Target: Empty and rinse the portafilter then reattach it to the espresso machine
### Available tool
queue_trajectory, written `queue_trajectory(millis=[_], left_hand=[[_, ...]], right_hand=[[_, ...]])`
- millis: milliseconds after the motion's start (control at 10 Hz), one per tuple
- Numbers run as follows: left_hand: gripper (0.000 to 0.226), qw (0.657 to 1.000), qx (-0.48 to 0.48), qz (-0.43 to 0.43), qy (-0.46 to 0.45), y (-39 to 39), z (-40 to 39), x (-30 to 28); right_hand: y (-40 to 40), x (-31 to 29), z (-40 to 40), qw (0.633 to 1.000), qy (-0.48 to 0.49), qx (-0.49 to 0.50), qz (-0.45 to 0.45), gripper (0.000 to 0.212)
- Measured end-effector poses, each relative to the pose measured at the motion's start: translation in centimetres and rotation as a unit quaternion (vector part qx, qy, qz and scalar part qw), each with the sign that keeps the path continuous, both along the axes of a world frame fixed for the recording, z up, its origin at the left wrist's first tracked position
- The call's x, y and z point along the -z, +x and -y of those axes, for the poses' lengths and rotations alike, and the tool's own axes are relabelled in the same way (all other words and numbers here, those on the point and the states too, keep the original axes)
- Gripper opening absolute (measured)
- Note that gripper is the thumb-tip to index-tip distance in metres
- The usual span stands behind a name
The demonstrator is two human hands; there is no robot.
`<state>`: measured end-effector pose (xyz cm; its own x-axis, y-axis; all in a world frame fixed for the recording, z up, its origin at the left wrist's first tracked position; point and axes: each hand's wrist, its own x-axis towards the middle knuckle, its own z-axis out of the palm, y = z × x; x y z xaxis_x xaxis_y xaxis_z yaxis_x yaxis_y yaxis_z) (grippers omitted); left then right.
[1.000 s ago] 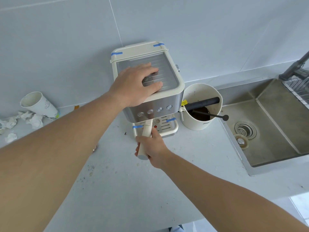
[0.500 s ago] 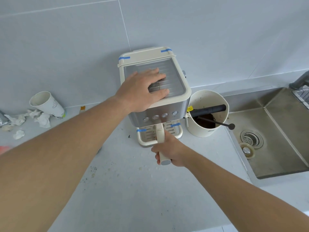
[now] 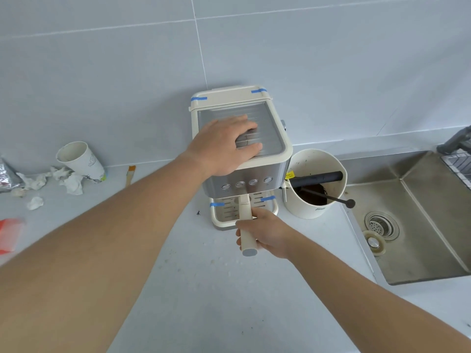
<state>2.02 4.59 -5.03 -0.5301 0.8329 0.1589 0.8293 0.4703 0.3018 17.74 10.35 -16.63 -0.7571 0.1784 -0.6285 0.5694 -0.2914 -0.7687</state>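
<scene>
A cream and steel espresso machine [image 3: 272,108] stands against the tiled wall. My left hand [image 3: 224,146] lies flat on its top tray, fingers spread. The portafilter [image 3: 246,212] sits under the machine's front, its cream handle pointing straight toward me over the drip tray. My right hand [image 3: 267,231] is wrapped around that handle. The portafilter's basket is hidden beneath the machine's head.
A cream knock box [image 3: 316,210] with a black bar and dark coffee grounds stands right of the machine. A steel sink [image 3: 418,238] with a drain lies at the far right. A paper cup [image 3: 80,161], crumpled tissues and a red wrapper lie at the left.
The portafilter handle has swung from pointing left to pointing straight toward me, with my right hand still on it. My left hand stays on the machine's top.
</scene>
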Motion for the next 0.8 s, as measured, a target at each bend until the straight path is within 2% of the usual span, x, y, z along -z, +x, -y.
queue_trajectory(millis=[100,200,300,500,600,700,800], left_hand=[[0.052,1.000,-0.010,-0.002,0.014,0.2,0.1,0.1],[0.050,0.999,-0.023,-0.014,0.030,0.2,0.2,0.3],[0.043,0.998,-0.027,-0.025,0.059,0.6,0.4,0.2],[0.027,0.996,-0.025,0.015,0.085,1.5,0.7,0.1],[0.018,0.991,-0.033,0.067,0.107,2.1,1.6,0.0],[0.015,0.972,-0.051,0.161,0.163,2.7,2.9,-0.5],[0.016,0.924,-0.094,0.289,0.231,3.5,4.0,-1.4]], right_hand=[[0.4,-0.2,0.1,0.999,0.044,0.017,-0.002,0.024],[0.7,-0.4,-0.1,0.997,0.075,0.025,-0.004,0.034],[1.2,-1.1,-1.0,0.997,0.066,0.044,-0.017,0.028],[2.3,-4.0,-2.5,0.993,0.040,0.105,-0.043,0.014],[3.0,-6.0,-3.0,0.991,0.048,0.108,-0.064,0.022],[3.5,-8.1,-3.9,0.987,0.033,0.120,-0.103,0.022],[3.9,-10.6,-4.7,0.975,0.002,0.168,-0.147,0.019]])
